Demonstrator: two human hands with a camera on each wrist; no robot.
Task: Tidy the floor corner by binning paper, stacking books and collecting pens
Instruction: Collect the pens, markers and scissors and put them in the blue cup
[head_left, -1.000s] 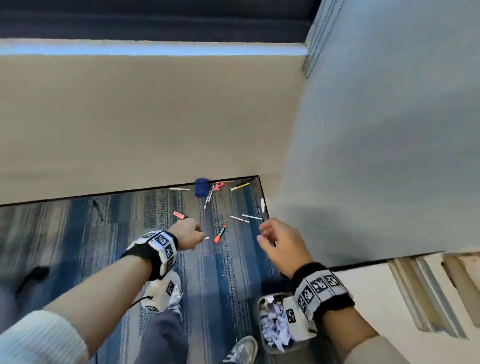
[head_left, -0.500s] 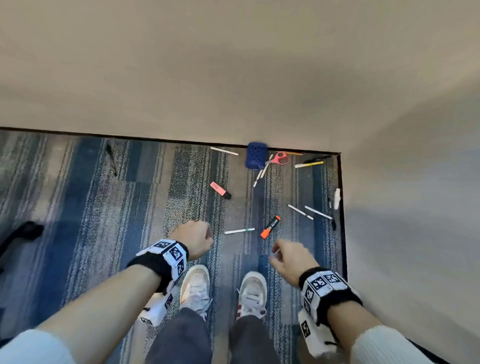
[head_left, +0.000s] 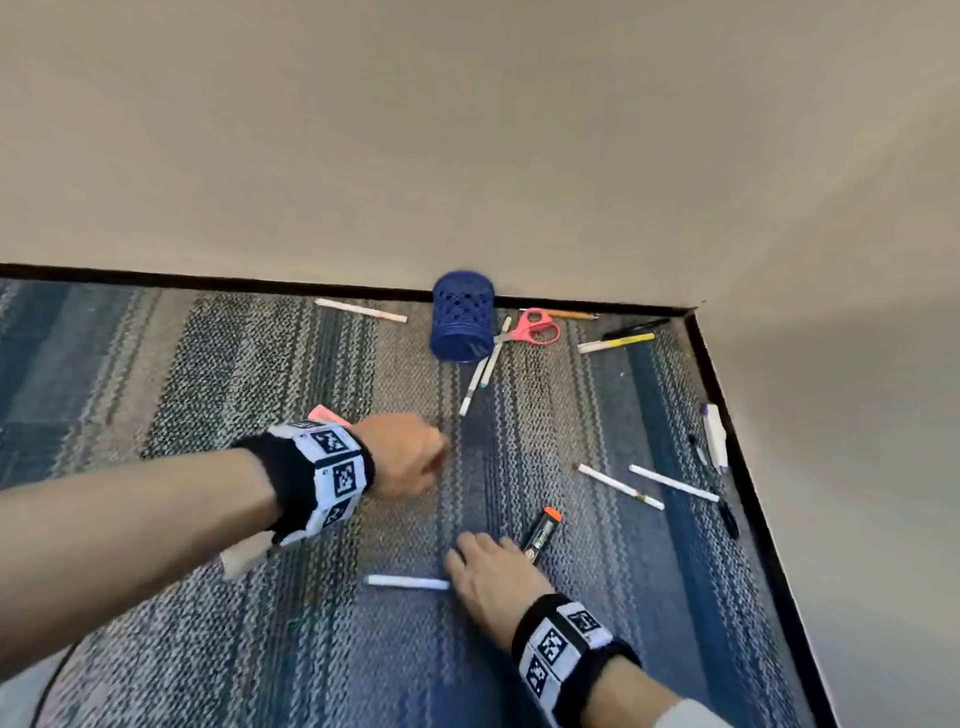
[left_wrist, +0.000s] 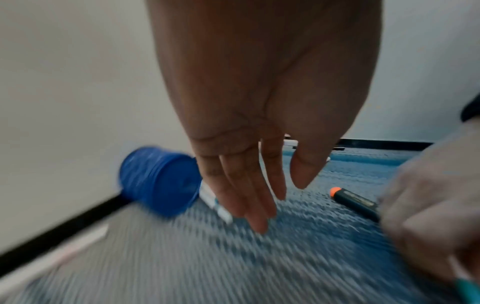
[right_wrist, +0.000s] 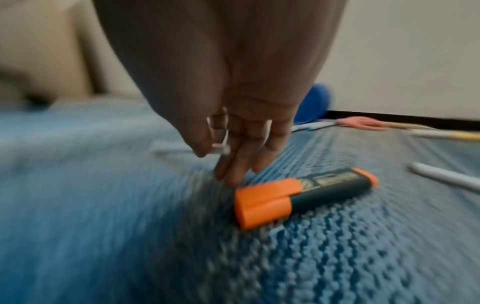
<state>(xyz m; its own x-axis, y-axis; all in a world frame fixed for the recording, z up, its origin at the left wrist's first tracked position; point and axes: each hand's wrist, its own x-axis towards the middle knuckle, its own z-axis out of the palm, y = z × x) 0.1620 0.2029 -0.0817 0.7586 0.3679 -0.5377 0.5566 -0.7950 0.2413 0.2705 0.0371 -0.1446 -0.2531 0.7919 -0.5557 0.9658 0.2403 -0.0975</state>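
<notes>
Both hands are dropping from standing height to the carpet (head_left: 260, 649), pen-collecting starting: right hand (head_left: 493, 582) is pinching the white pen (head_left: 408, 582), left hand (head_left: 402, 454) reaching, fingers loosely apart.

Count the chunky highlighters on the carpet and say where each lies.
2. The orange highlighter lies beside the right hand; the pink highlighter pokes out behind the left wristband. More may hide under the arms.

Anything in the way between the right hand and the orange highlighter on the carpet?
Nothing visible. The right hand is right beside the orange highlighter, only bare carpet between them; the white pen lies on the hand's other side.
</notes>
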